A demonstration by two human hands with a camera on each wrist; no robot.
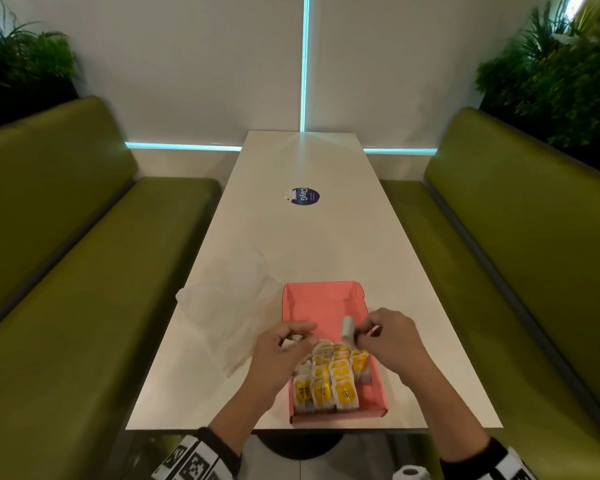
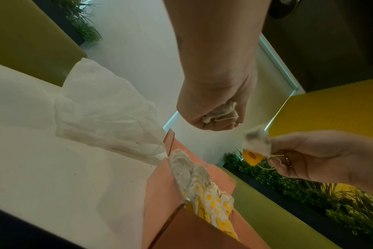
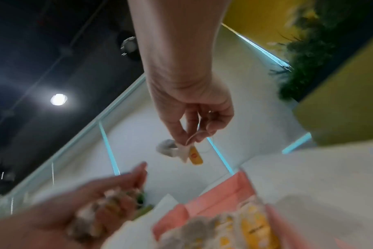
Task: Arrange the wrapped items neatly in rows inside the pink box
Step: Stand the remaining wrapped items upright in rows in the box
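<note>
Head view: tea bag (image 1: 347,328) in right hand (image 1: 388,336)

**Long white counter, three things on top**

Runs lengthwise between two green benches to the wall. Carries a pink box (image 1: 321,301) at the near end, a crumpled clear plastic bag (image 1: 222,306) just left of it, and a round blue sticker (image 1: 305,196) mid-length, well apart from both.

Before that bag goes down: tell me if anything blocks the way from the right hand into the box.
Nothing visible does. The right hand pinches a tea bag above the box, whose far half is bare; the packed rows fill only the near half.
</note>
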